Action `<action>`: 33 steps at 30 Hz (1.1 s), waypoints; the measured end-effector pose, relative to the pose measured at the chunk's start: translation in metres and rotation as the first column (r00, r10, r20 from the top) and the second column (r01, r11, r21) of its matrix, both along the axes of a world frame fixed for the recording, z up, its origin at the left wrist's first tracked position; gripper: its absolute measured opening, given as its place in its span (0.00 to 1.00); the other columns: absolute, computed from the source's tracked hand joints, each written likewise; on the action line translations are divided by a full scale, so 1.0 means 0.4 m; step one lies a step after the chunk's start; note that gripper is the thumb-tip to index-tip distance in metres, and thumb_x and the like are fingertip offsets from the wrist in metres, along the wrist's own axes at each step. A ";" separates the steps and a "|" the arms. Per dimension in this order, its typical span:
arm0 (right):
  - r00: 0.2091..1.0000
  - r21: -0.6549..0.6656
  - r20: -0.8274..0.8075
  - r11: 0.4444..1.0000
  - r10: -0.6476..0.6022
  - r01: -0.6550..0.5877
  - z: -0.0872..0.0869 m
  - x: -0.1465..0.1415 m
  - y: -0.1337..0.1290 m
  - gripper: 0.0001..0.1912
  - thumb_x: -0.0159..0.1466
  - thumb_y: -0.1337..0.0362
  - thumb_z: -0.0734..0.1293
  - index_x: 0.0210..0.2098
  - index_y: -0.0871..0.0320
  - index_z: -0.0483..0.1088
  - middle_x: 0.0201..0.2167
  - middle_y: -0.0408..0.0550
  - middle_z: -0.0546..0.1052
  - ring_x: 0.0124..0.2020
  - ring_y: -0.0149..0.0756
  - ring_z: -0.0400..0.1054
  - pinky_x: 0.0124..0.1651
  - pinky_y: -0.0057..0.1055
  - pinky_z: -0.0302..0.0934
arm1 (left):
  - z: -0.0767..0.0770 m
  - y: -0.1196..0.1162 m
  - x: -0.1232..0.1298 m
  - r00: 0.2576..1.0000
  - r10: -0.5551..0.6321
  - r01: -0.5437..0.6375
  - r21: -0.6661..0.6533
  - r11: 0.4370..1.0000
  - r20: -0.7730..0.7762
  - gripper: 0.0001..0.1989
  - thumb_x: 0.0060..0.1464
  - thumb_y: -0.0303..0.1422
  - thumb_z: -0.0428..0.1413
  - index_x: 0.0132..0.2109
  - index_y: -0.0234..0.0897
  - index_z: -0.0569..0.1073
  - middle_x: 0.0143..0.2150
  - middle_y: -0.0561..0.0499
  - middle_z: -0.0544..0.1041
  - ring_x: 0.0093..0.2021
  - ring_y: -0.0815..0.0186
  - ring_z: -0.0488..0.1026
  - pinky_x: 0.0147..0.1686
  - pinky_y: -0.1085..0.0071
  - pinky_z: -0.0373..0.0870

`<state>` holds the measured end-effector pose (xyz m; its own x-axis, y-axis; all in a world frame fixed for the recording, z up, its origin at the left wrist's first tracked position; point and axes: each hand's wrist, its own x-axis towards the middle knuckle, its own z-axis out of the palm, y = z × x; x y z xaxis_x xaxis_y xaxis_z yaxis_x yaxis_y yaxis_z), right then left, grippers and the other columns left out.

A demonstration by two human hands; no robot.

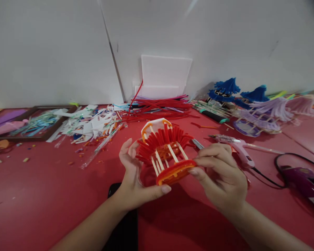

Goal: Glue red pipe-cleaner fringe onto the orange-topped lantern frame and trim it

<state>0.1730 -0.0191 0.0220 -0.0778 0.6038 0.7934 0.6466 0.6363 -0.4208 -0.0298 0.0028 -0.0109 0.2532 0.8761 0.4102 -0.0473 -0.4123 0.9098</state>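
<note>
In the head view, your left hand [136, 177] and right hand [221, 174] both grasp the red-orange model [170, 151], tilted above the red table [54, 209]. A glue gun [240, 150] lies beside your right hand; red stems [159, 104] lie beyond the model.

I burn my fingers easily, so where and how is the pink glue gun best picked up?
By its handle, I'd say, with the right hand, once free, coming from the near right. The glue gun lies on its side, its nozzle pointing left and the handle slanting back toward the person.
</note>
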 end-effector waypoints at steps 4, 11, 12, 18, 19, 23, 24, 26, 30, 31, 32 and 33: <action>1.000 0.062 0.011 0.998 0.028 -0.028 0.004 0.015 -0.005 0.06 0.60 0.60 0.65 0.36 0.54 0.71 0.30 0.44 0.71 0.32 0.36 0.64 0.39 0.42 0.53 | 0.003 -0.001 -0.005 0.999 0.035 -0.035 0.002 0.999 0.040 0.50 0.38 0.42 0.66 0.60 0.52 0.40 0.63 0.42 0.49 0.66 0.46 0.48 0.60 0.37 0.52; 0.973 -0.079 -0.167 0.986 -0.157 0.145 0.007 0.034 0.012 0.08 0.61 0.66 0.65 0.40 0.51 0.73 0.36 0.48 0.71 0.37 0.37 0.65 0.39 0.39 0.58 | 0.006 -0.005 -0.006 0.994 -0.064 0.069 0.054 0.996 -0.090 0.52 0.36 0.38 0.66 0.60 0.51 0.39 0.63 0.41 0.47 0.66 0.44 0.48 0.60 0.37 0.49; 0.977 -0.117 -0.157 0.985 -0.142 0.124 0.009 0.034 0.016 0.09 0.61 0.65 0.65 0.41 0.51 0.73 0.36 0.48 0.72 0.37 0.37 0.66 0.39 0.38 0.59 | 0.009 -0.006 -0.005 0.990 -0.080 0.089 0.073 0.993 -0.120 0.52 0.36 0.38 0.66 0.60 0.51 0.38 0.63 0.41 0.47 0.65 0.44 0.49 0.60 0.38 0.49; 0.987 -0.195 -0.152 0.981 -0.041 0.011 0.013 0.032 0.024 0.07 0.60 0.66 0.67 0.38 0.50 0.74 0.35 0.44 0.72 0.39 0.34 0.67 0.41 0.35 0.62 | 0.018 -0.007 0.001 0.980 -0.087 0.116 0.152 0.982 -0.181 0.54 0.34 0.41 0.66 0.60 0.51 0.39 0.61 0.41 0.49 0.63 0.44 0.52 0.59 0.42 0.53; 0.987 -0.193 -0.159 0.981 -0.037 0.005 0.012 0.032 0.023 0.07 0.60 0.66 0.67 0.38 0.50 0.74 0.34 0.44 0.72 0.38 0.34 0.67 0.41 0.35 0.62 | 0.017 -0.006 0.001 0.981 -0.083 0.109 0.148 0.983 -0.176 0.53 0.34 0.41 0.66 0.60 0.50 0.39 0.61 0.41 0.49 0.63 0.44 0.52 0.59 0.42 0.53; 0.982 -0.195 -0.191 0.980 0.003 -0.041 0.006 0.034 0.022 0.07 0.59 0.68 0.68 0.37 0.51 0.73 0.35 0.44 0.72 0.37 0.34 0.67 0.40 0.35 0.64 | 0.013 -0.004 -0.001 0.985 -0.080 0.100 0.131 0.986 -0.151 0.53 0.35 0.41 0.65 0.60 0.50 0.38 0.62 0.40 0.49 0.63 0.44 0.52 0.59 0.41 0.52; 0.980 -0.191 -0.196 0.980 0.016 -0.054 0.005 0.033 0.022 0.08 0.59 0.68 0.68 0.37 0.51 0.73 0.34 0.44 0.72 0.37 0.34 0.67 0.40 0.35 0.64 | 0.013 -0.003 -0.001 0.985 -0.082 0.102 0.133 0.986 -0.151 0.53 0.35 0.42 0.66 0.60 0.50 0.38 0.62 0.40 0.49 0.63 0.44 0.52 0.59 0.41 0.52; 0.978 -0.184 -0.203 0.980 0.038 -0.076 0.004 0.032 0.022 0.08 0.59 0.69 0.68 0.37 0.51 0.73 0.34 0.44 0.71 0.37 0.34 0.67 0.40 0.35 0.64 | 0.014 -0.003 -0.002 0.985 -0.080 0.101 0.138 0.985 -0.152 0.54 0.34 0.42 0.66 0.60 0.50 0.39 0.62 0.40 0.49 0.63 0.44 0.52 0.60 0.42 0.52; 0.961 -0.220 -0.268 0.967 0.070 -0.132 0.005 0.026 0.025 0.09 0.59 0.68 0.67 0.39 0.51 0.73 0.35 0.44 0.71 0.38 0.33 0.67 0.40 0.33 0.65 | 0.014 -0.004 -0.003 0.985 -0.076 0.098 0.133 0.986 -0.156 0.54 0.34 0.43 0.66 0.60 0.49 0.39 0.63 0.40 0.48 0.63 0.44 0.52 0.60 0.41 0.51; 0.953 -0.232 -0.291 0.960 0.082 -0.154 0.005 0.025 0.025 0.09 0.59 0.68 0.67 0.39 0.51 0.73 0.36 0.44 0.71 0.38 0.33 0.67 0.40 0.32 0.65 | 0.013 -0.004 -0.004 0.984 -0.079 0.099 0.128 0.987 -0.157 0.54 0.34 0.43 0.66 0.60 0.49 0.39 0.62 0.40 0.49 0.63 0.44 0.53 0.60 0.41 0.51; 0.945 -0.242 -0.311 0.954 0.098 -0.178 0.007 0.024 0.026 0.09 0.60 0.68 0.67 0.39 0.51 0.73 0.35 0.44 0.71 0.38 0.32 0.67 0.39 0.31 0.65 | 0.011 -0.004 -0.004 0.984 -0.082 0.102 0.128 0.986 -0.156 0.54 0.34 0.43 0.66 0.60 0.49 0.39 0.62 0.40 0.49 0.63 0.44 0.53 0.60 0.41 0.51; 0.939 -0.249 -0.326 0.948 0.113 -0.200 0.008 0.024 0.026 0.08 0.60 0.68 0.66 0.39 0.51 0.73 0.35 0.44 0.71 0.38 0.31 0.67 0.39 0.30 0.65 | 0.009 -0.004 -0.004 0.984 -0.082 0.103 0.134 0.986 -0.158 0.54 0.33 0.43 0.66 0.60 0.49 0.40 0.62 0.40 0.50 0.62 0.44 0.54 0.59 0.40 0.52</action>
